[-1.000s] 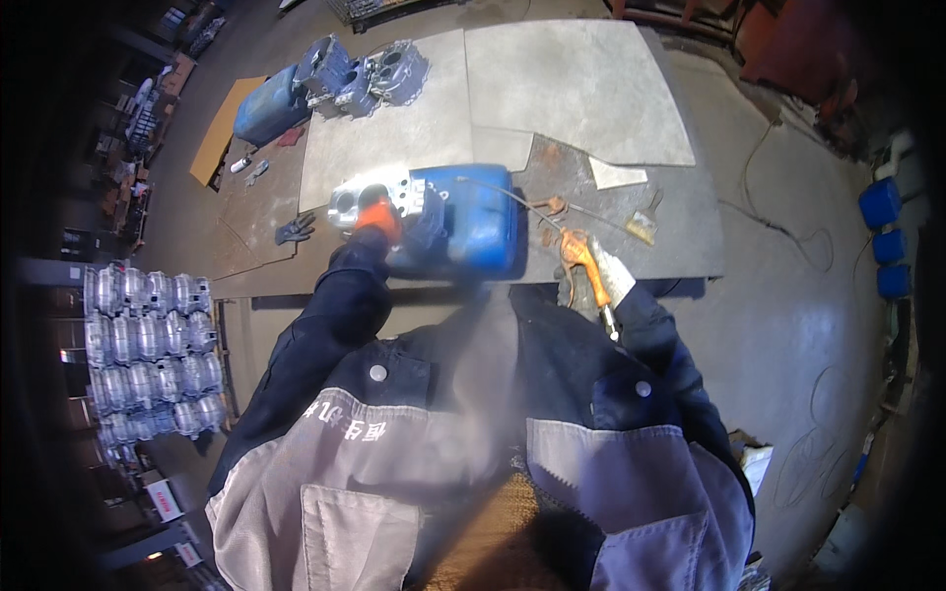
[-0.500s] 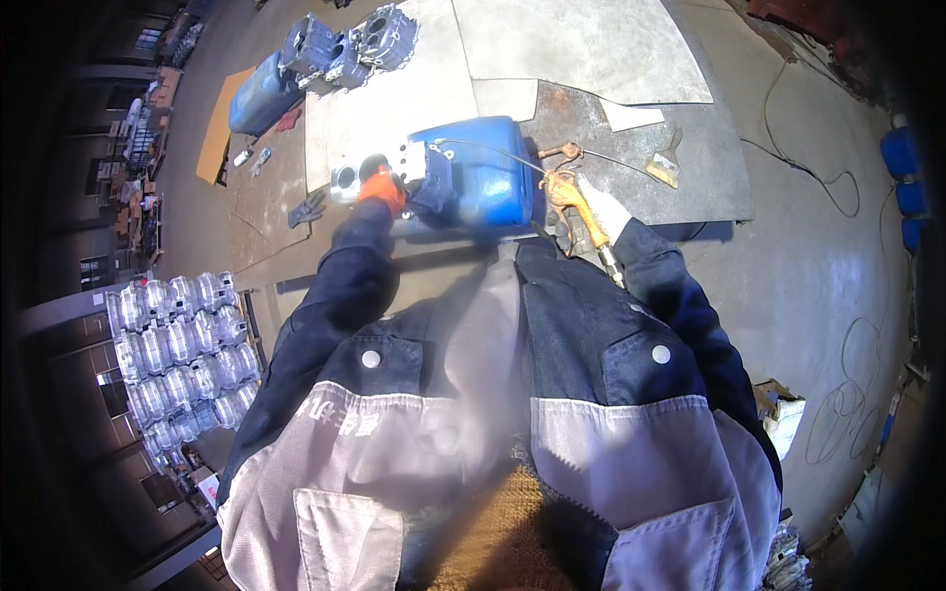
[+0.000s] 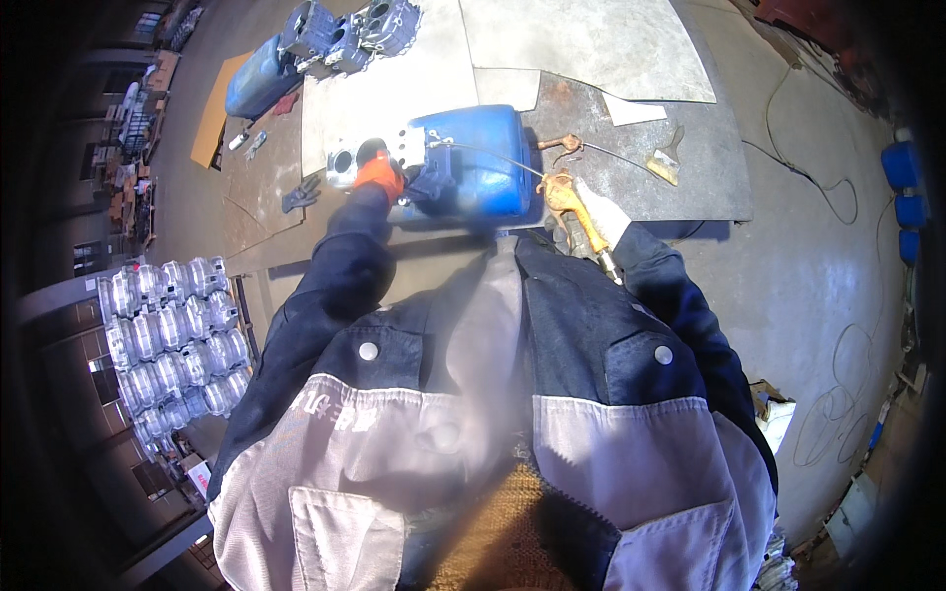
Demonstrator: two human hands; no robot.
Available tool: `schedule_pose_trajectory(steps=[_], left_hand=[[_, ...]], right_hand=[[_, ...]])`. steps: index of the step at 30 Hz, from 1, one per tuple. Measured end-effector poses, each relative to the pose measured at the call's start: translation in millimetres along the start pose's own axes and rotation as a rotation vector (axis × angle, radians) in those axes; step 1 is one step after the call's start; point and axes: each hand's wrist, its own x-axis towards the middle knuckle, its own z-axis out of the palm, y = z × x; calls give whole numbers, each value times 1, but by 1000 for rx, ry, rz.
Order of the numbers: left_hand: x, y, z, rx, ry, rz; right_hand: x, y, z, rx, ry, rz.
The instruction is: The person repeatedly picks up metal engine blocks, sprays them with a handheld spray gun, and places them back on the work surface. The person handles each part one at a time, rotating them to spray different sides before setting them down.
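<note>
In an orange and dark glove, my left hand (image 3: 379, 177) is closed on a silvery metal casting (image 3: 406, 146) with round holes. The casting lies against the left end of a blue plastic drum (image 3: 483, 163), which rests on its side near the table's front edge. My right hand (image 3: 603, 212), in a white glove, grips a yellow air blow gun (image 3: 581, 209). A long thin nozzle runs left from the gun across the drum, its tip close to the casting. My right fingers are partly hidden by the gun.
A brush (image 3: 665, 163) lies right of the gun on the worn table (image 3: 591, 59). Several grey castings (image 3: 345, 39) and another blue drum (image 3: 258, 84) are at the far left. A dark glove (image 3: 301, 195) lies at left. Stacked shiny metal parts (image 3: 177, 345) stand beyond my left arm.
The view has shifted slightly, so the drum and casting appear a little higher. Both hands keep their grips, and the nozzle still reaches toward the casting.
</note>
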Motion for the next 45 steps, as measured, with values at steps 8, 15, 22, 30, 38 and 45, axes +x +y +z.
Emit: schedule_pose_trajectory(steps=[8, 15, 22, 30, 38, 45], left_hand=[[15, -12, -15, 105, -162, 356], [64, 25, 6, 314, -234, 155], [-1, 18, -11, 172, -148, 152], [-51, -56, -21, 301, 80, 602], [-41, -56, -16, 248, -155, 425], [-31, -27, -5, 63, -192, 117]], right_hand=[[-13, 9, 22, -198, 439, -8], [-20, 12, -8, -833, 574, -19], [-49, 5, -7, -677, 582, -5], [2, 7, -2, -598, 373, -126], [48, -8, -56, -813, 217, -249], [76, -8, -90, -707, 396, -212]])
